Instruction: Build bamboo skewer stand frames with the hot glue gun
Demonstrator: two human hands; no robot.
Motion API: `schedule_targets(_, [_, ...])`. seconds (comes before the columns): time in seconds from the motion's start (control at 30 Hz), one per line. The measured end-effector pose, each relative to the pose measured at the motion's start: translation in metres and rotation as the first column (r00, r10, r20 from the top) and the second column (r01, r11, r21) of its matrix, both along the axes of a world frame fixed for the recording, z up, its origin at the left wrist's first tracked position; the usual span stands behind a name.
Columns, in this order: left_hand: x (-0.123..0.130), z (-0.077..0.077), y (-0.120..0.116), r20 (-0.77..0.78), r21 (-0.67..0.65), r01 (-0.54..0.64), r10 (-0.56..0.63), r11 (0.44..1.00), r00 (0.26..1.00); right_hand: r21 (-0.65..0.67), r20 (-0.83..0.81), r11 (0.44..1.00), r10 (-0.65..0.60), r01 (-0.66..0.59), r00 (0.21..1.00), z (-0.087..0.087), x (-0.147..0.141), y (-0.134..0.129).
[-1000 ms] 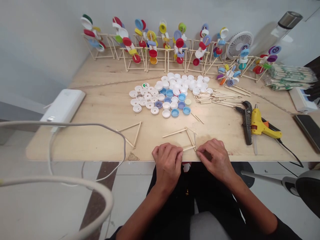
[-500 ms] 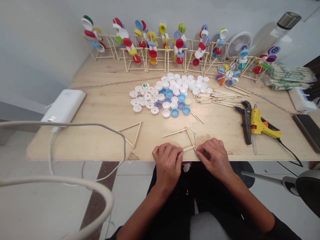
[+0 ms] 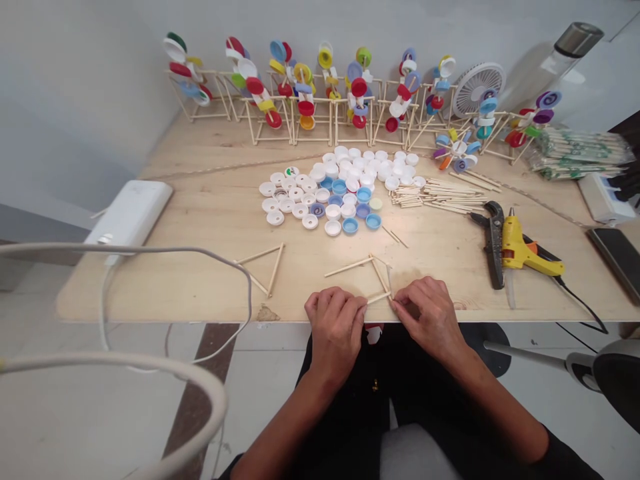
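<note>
At the table's front edge, my left hand (image 3: pixel 336 323) is closed, its fingertips pinching the near end of a short wooden stick (image 3: pixel 379 298). The stick's far end meets the lower corner of a partly joined stick frame (image 3: pixel 379 275) lying on the table. My right hand (image 3: pixel 429 312) is closed at that same corner, with thumb and fingertip pressed on the end of the frame. Another stick (image 3: pixel 350 267) runs left from the frame's top corner. To the left lies a separate triangle of wooden sticks (image 3: pixel 277 270).
White and blue bottle caps (image 3: pixel 333 227) and loose sticks (image 3: pixel 440 193) lie mid-table. A yellow glue gun (image 3: pixel 525 250) and black-handled tool (image 3: pixel 494 247) lie right, near a phone (image 3: pixel 615 257). Stick stands with colourful cap wheels (image 3: pixel 305 107) line the back. A cable (image 3: pixel 220 257) loops at left.
</note>
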State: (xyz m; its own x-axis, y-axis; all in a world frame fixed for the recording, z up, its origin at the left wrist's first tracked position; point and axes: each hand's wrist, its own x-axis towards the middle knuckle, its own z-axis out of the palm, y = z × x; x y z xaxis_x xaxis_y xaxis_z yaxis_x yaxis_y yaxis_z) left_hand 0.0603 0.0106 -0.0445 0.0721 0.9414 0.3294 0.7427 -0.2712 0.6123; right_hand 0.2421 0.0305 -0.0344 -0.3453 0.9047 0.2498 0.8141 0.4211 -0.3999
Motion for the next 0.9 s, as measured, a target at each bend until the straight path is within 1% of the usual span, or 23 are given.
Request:
schedule_targets(0.37, [-0.0018, 0.0018, -0.0001, -0.003, -0.005, 0.013, -0.013, 1.0, 1.0, -0.001, -0.001, 1.0, -0.006, 0.006, 1.0, 0.0005, 0.0003, -0.0004])
schedule_targets(0.7, [-0.0014, -0.0005, -0.0011, -0.035, 0.028, 0.008, -0.007, 1.0, 0.999, -0.011, -0.002, 1.0, -0.012, 0.012, 1.0, 0.0005, -0.0011, -0.001])
schedule_targets(0.9, [0.0023, 0.002, -0.0014, -0.039, 0.006, 0.009, -0.009, 1.0, 0.999, -0.014, -0.004, 1.0, -0.01, 0.01, 1.0, -0.0002, -0.0006, -0.0009])
